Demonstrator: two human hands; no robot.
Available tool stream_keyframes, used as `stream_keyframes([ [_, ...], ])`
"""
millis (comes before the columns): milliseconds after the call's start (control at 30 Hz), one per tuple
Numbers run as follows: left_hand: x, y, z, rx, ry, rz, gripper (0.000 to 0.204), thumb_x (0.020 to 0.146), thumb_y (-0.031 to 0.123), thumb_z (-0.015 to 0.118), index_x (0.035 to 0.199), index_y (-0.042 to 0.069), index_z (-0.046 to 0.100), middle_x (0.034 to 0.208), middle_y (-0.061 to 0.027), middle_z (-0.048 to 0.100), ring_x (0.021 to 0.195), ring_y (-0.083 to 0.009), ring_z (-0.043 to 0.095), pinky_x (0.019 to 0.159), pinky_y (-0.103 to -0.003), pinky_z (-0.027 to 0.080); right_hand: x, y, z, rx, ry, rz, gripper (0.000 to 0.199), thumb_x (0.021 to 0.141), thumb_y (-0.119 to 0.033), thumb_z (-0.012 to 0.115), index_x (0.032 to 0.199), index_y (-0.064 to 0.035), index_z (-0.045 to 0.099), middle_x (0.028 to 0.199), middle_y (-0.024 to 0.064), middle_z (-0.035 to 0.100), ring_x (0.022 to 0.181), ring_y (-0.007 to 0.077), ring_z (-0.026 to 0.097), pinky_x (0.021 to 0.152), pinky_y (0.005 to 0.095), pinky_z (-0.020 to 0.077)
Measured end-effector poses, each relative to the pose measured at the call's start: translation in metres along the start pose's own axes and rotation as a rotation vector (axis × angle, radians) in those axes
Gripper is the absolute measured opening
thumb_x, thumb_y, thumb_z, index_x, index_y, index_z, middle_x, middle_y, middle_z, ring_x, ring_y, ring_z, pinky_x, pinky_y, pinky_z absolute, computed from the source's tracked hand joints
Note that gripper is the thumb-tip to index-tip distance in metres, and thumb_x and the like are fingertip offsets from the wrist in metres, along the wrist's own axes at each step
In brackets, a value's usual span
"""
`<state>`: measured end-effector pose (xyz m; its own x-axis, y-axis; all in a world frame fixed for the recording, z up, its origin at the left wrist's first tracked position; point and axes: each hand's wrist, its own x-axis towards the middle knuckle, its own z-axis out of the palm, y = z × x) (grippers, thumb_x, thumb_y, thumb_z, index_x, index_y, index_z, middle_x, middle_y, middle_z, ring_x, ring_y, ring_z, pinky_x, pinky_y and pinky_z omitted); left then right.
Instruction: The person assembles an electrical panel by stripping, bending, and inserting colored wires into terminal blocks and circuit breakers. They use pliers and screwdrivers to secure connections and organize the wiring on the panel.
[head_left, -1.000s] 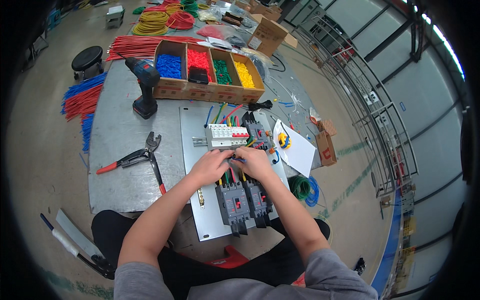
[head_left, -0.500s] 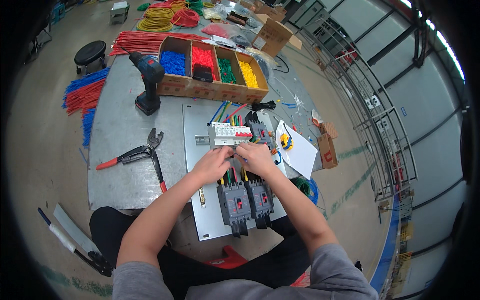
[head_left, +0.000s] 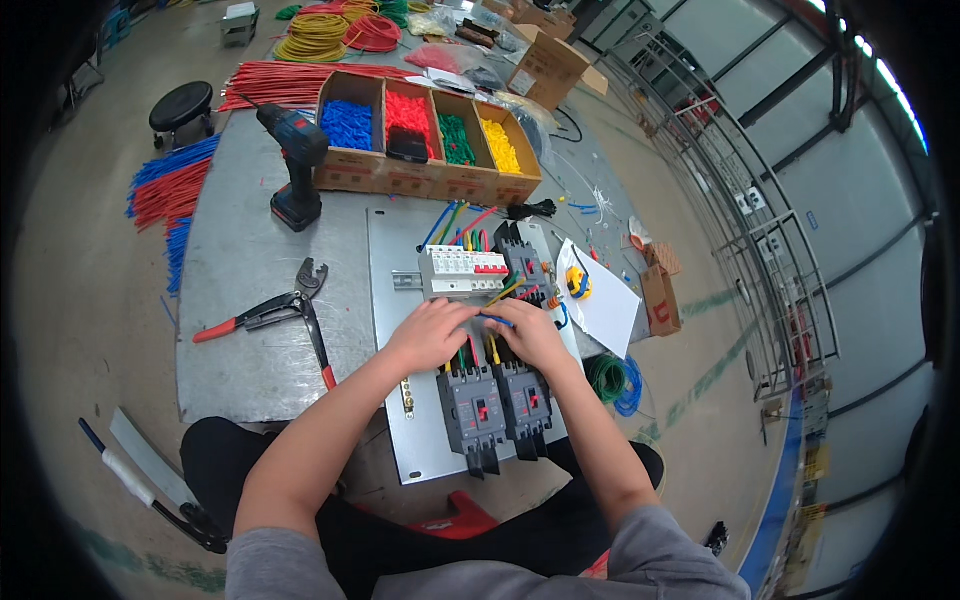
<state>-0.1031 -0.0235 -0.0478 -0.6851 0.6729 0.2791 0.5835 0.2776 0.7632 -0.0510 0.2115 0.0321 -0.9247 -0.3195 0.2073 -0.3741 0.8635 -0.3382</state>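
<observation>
A metal mounting plate (head_left: 408,447) lies in front of me, overhanging the table's near edge. Over its middle my left hand (head_left: 432,335) and my right hand (head_left: 530,335) meet nearly fingertip to fingertip. My right fingers are closed on a short blue wire (head_left: 497,319). The left fingers are curled beside it, and what they pinch is hidden. Just beyond is a row of white miniature circuit breakers (head_left: 460,270) with coloured wires, beside a dark moulded-case breaker (head_left: 522,258). Nearer me sit two more, a left breaker (head_left: 473,408) and a right breaker (head_left: 525,400).
A cardboard bin (head_left: 420,182) of coloured caps stands behind the plate. To the left are a cordless drill (head_left: 297,165) and a red-handled crimping tool (head_left: 300,300). White paper (head_left: 608,305) with a yellow tape measure (head_left: 578,283) lies right, near wire coils (head_left: 608,378).
Both hands have come slightly nearer me, away from the white breakers. The blue wire and yellow, green and red wires beside the far breaker now show more.
</observation>
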Motion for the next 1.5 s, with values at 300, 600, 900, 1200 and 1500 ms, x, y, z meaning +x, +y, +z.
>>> stream_keyframes([
  [300, 0.003, -0.003, 0.004, -0.019, 0.005, -0.041, 0.055, 0.098, 0.028, 0.061, 0.149, 0.006, 0.063, 0.142, -0.0144, 0.067, 0.135, -0.0329, 0.058, 0.118, -0.045, 0.044, 0.03, 0.0, 0.012, 0.049, 0.027, 0.211, 0.027, 0.101, -0.033, 0.076, 0.101, -0.0062, 0.078, 0.092, 0.0163, 0.077, 0.085, 0.0409, 0.074, 0.074, 0.0496, 0.0571],
  [600, 0.007, 0.005, -0.001, -0.124, 0.017, -0.083, 0.05, 0.096, 0.02, 0.062, 0.143, 0.003, 0.059, 0.139, -0.0155, 0.069, 0.12, -0.0343, 0.065, 0.11, -0.046, 0.049, 0.017, 0.009, 0.02, 0.446, -0.009, 0.432, 0.04, 0.11, -0.035, 0.066, 0.096, 0.0009, 0.075, 0.074, 0.0109, 0.071, 0.069, 0.0227, 0.069, 0.068, 0.0401, 0.0534],
  [900, 0.003, 0.001, -0.005, -0.142, 0.029, -0.072, 0.043, 0.094, 0.012, 0.06, 0.135, 0.005, 0.05, 0.136, -0.0188, 0.07, 0.111, -0.0355, 0.066, 0.104, -0.048, 0.051, 0.018, 0.01, 0.019, 0.484, -0.038, 0.453, 0.042, 0.112, -0.037, 0.061, 0.103, -0.0006, 0.079, 0.073, 0.0098, 0.07, 0.069, 0.0224, 0.066, 0.07, 0.0394, 0.0532],
  [1200, 0.008, 0.003, 0.0, -0.22, 0.062, -0.06, 0.045, 0.099, 0.009, 0.059, 0.143, 0.003, 0.049, 0.137, -0.0217, 0.073, 0.126, -0.0402, 0.069, 0.107, -0.048, 0.052, 0.02, 0.0, 0.016, 0.395, -0.031, 0.315, 0.034, 0.111, -0.033, 0.061, 0.116, -0.0043, 0.079, 0.099, 0.0194, 0.076, 0.096, 0.0358, 0.074, 0.087, 0.044, 0.0567],
  [1500, 0.01, 0.016, -0.001, -0.146, 0.064, -0.088, 0.042, 0.101, 0.025, 0.068, 0.141, 0.014, 0.071, 0.101, -0.0137, 0.067, 0.095, -0.0309, 0.067, 0.092, -0.042, 0.053, -0.038, 0.044, -0.097, 0.124, -0.009, 0.242, 0.03, 0.11, -0.03, 0.062, 0.117, -0.0063, 0.078, 0.11, 0.0155, 0.077, 0.105, 0.0364, 0.073, 0.092, 0.0453, 0.0572],
])
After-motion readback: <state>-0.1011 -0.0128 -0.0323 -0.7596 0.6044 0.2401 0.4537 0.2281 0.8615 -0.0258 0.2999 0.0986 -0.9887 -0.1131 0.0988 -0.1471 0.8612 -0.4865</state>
